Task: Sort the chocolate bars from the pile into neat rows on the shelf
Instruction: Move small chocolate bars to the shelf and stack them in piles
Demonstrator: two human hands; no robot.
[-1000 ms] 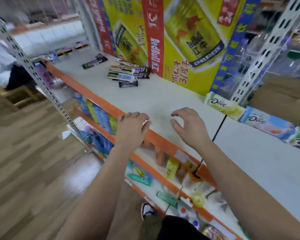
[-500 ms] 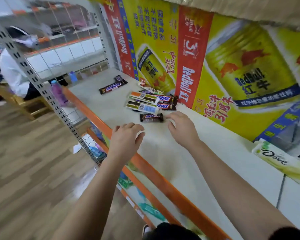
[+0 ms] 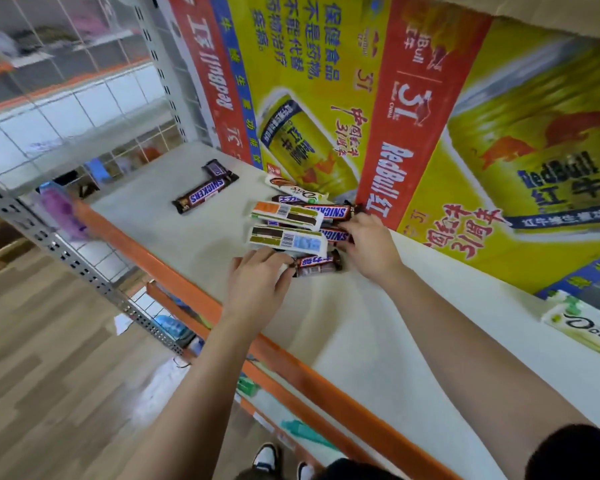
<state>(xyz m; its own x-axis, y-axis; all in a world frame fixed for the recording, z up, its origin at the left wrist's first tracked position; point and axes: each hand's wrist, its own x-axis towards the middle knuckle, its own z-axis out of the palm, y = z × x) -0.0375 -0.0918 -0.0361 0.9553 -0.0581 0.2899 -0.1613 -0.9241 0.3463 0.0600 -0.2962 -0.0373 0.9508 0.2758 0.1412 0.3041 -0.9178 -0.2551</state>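
A pile of chocolate bars [image 3: 291,220] lies on the white shelf [image 3: 361,341] against the yellow poster: Snickers bars, a Dove bar and two white-backed bars lying face down. My left hand [image 3: 257,285] reaches the pile's near edge, fingers spread, touching the lower white bar [image 3: 288,240] and a small brown Snickers bar [image 3: 317,265]. My right hand [image 3: 371,244] rests on the pile's right side, fingertips on the Snickers bars there; whether it grips one I cannot tell. A single Snickers bar [image 3: 203,195] and a small purple bar [image 3: 215,168] lie apart at the far left.
The shelf has an orange front rail [image 3: 291,362] and a perforated grey upright [image 3: 66,251] at the left. A green Dove bar [image 3: 586,327] lies at the far right. Lower shelves hold packaged goods. Wooden floor lies below left.
Both hands have moved left and forward along the shelf from the front rail to the pile. The view has closed in on the pile.
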